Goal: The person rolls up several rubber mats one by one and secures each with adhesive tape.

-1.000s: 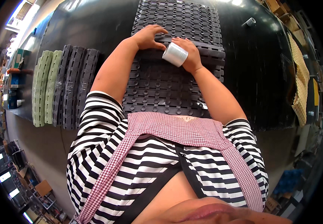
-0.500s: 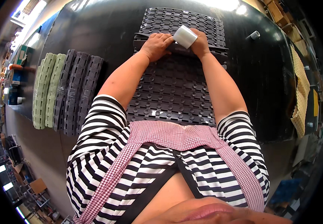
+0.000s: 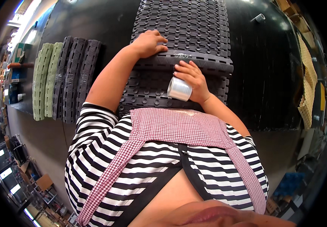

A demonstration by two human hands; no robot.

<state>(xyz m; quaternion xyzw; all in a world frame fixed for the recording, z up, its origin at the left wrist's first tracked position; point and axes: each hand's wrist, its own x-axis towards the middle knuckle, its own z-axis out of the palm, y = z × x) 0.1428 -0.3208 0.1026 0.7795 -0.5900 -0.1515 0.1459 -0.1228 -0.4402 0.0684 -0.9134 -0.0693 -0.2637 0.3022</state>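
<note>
A dark grey studded plastic mat lies on the table in front of me, with a raised slatted fold running across it. Clear film shows at the middle of that fold. My left hand rests at the left part of the mat, just beyond the fold, fingers apart and nothing in them. On the near side, my right hand holds a roll of clear film tilted by its thumb side, its fingertips reaching up against the fold. The palm hides part of the roll.
Folded dark grey mats stand on edge at the left beside light green ones. A small pale tube lies on the black table at the far right. Yellowish textured sheeting hangs along the right edge.
My right hand has come nearer to me with the film roll. My left hand has shifted slightly left. The fold sits closer, and more studded mat shows beyond it.
</note>
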